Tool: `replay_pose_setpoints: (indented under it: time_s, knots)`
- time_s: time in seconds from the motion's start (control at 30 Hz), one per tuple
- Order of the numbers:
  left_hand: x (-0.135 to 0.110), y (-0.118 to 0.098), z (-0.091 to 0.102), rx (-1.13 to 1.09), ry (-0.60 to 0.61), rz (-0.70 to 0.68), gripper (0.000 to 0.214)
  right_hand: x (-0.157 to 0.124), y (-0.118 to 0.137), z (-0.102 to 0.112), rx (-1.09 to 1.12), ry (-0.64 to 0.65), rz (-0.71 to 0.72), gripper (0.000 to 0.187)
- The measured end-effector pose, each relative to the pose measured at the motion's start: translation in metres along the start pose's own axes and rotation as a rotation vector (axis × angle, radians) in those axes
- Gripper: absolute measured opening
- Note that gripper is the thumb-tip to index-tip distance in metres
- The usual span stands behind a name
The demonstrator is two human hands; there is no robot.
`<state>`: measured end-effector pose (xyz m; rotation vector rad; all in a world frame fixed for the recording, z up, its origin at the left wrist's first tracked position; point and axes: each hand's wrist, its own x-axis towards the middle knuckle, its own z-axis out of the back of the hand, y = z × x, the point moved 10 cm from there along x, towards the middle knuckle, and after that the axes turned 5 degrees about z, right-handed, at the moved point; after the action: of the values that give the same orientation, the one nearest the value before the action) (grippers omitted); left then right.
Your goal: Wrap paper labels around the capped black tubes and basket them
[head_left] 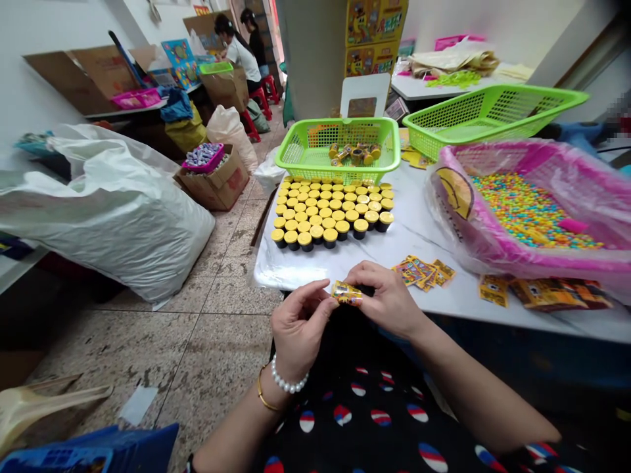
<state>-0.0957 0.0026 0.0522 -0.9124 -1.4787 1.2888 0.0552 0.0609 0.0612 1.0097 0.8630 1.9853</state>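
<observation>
While pinching the little jar (348, 293) at both ends, best to press its yellow label (341, 291) down flat all the way round.
Left hand (298, 325) closed on one end with thumb and forefinger; right hand (387, 299) curled over the other end, fingertips pressed on the wrap. Jar held sideways in the air just off the near edge of the table (409, 236), between the two hands and touching both, above the lap. Probably wise to smooth from the middle of the label outward, with a light grip and slow turning, to avoid creases and lifted corners. Loose stickers (422, 271) lying by the near edge, just beyond the right hand. Block of yellow-lidded jars (331, 210) farther back, toward the left edge, in front of a green basket (296, 154). Pink basket of coloured beads (542, 263) over at the right.
</observation>
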Motion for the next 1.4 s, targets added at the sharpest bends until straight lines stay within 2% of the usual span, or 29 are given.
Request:
replay_pose_setpoints:
  time_s: [0.07,0.23,0.37,0.47,0.6,0.67,0.73,0.8,0.87,1.0,1.17,1.3,1.4]
  knots:
    - [0.0,0.005,-0.006,-0.061,0.06,0.077,0.027,-0.001,-0.001,0.002,0.016,-0.03,0.004,0.013]
    - [0.0,0.033,-0.019,-0.273,0.17,0.419,0.031,-0.001,0.008,0.004,0.035,-0.075,0.066,0.013]
    - [0.002,0.044,-0.02,-0.244,0.211,0.551,0.025,0.005,0.016,0.003,-0.015,-0.112,0.104,0.015]
    - [0.009,0.046,-0.015,-0.237,0.221,0.583,0.022,0.012,0.006,-0.002,0.045,-0.019,0.036,0.018]
    - [0.019,0.053,-0.008,-0.359,0.211,0.656,0.024,0.01,-0.023,-0.007,0.264,0.191,-0.122,0.043]
    - [0.021,0.06,-0.005,-0.422,0.191,0.719,0.026,0.005,-0.035,0.0,0.37,0.167,-0.191,0.047]
    - [0.021,0.066,-0.006,-0.486,0.183,0.771,0.028,0.001,-0.041,0.008,0.478,0.061,-0.229,0.05]
    - [0.021,0.068,-0.012,-0.551,0.201,0.792,0.029,-0.002,-0.038,0.012,0.576,-0.046,-0.219,0.051]
    - [0.019,0.069,-0.019,-0.604,0.229,0.807,0.029,-0.001,-0.027,0.012,0.602,-0.091,-0.171,0.044]
    - [0.018,0.07,-0.025,-0.702,0.223,0.827,0.027,0.004,-0.002,0.015,0.349,-0.099,-0.005,0.028]
    - [0.019,0.073,-0.022,-0.685,0.172,0.824,0.03,0.004,0.018,0.025,-0.04,-0.149,0.162,0.033]
    - [0.02,0.073,-0.021,-0.62,0.154,0.783,0.031,0.0,0.031,0.018,-0.116,-0.128,0.245,0.035]
    - [0.022,0.071,-0.02,-0.587,0.147,0.74,0.032,0.001,0.022,0.013,-0.02,-0.118,0.173,0.033]
